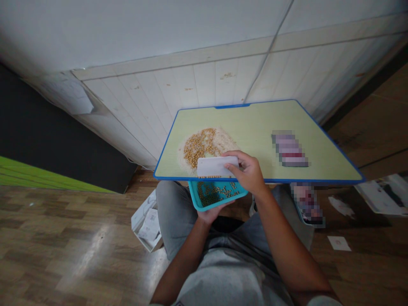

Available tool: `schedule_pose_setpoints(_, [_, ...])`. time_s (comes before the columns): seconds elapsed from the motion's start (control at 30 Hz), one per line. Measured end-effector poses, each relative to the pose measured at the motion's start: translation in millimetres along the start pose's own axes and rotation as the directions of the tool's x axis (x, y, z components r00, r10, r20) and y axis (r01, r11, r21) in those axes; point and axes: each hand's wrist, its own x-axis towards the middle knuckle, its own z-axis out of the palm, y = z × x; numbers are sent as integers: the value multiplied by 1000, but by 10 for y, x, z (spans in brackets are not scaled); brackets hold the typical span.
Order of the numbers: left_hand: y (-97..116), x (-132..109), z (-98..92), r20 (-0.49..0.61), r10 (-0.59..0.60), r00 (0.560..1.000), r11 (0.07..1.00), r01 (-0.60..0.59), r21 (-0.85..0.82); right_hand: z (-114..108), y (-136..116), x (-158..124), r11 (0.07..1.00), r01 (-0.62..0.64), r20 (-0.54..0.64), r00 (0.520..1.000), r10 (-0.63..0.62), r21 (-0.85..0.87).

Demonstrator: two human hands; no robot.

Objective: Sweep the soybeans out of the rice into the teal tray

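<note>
My left hand (211,213) grips a turquoise tray (200,208) from below, just under the table's near edge. Inside the tray lie yellowish beans (223,191) and a cluster of small green beans (208,199). Pinched between the thumb and fingers of my right hand (247,170) is a flat white card (212,166), its long lower side close to the table edge. A row of yellow beans shows along that lower side. Beyond the card, more yellow beans (193,149) are spread on the tabletop amid pale grains (225,139) that look like rice.
The pale green table (255,123) has a blue rim and stands against a white panelled wall (178,89). A pixelated flat object (290,148) lies on its right side. A white box (148,223) sits on the floor by my left leg; a paper piece (339,243) lies at right.
</note>
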Motion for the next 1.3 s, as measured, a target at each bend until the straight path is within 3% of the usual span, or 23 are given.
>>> schedule_pose_setpoints(0.47, [-10, -23, 52, -49, 13, 999, 996, -17, -88, 1, 46, 6, 999, 19, 19, 1000, -20, 36])
schedule_pose_setpoints(1.3, [-22, -12, 38, -63, 15, 998, 1000, -16, -23, -23, 17, 2, 1000, 10, 20, 1000, -11, 25])
